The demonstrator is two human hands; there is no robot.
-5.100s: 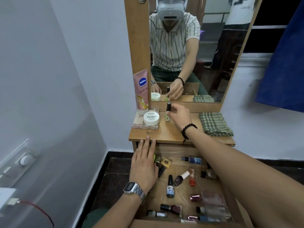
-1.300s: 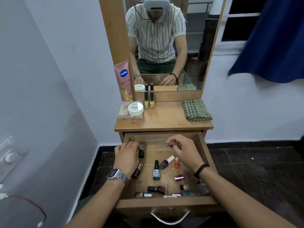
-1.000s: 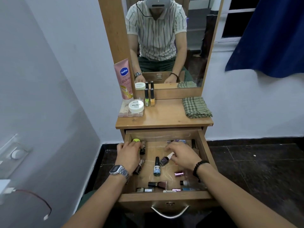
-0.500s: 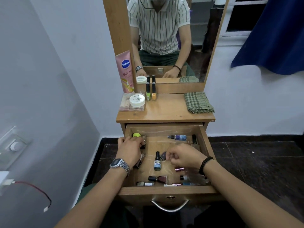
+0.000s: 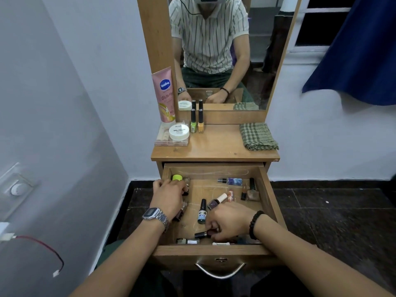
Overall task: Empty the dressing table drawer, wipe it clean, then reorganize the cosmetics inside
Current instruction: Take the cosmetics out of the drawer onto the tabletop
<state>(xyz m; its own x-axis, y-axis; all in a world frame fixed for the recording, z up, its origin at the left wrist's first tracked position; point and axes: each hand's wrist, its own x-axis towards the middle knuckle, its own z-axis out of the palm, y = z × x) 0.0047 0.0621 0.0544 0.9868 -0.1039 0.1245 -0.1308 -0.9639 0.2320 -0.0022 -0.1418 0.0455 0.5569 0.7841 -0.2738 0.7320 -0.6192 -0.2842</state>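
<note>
While the left hand (image 5: 171, 195) stays curled over bottles, the right hand (image 5: 228, 224) has dropped onto a dark bottle (image 5: 202, 234).

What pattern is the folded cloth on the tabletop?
Green and beige checks; the folded cloth shows best in the head view.

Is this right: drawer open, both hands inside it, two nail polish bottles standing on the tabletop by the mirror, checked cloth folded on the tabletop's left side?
One error: the checked cloth lies on the tabletop's right side, per the head view. The rest holds: drawer open, left hand and right hand inside, two nail polish bottles by the mirror.
</note>
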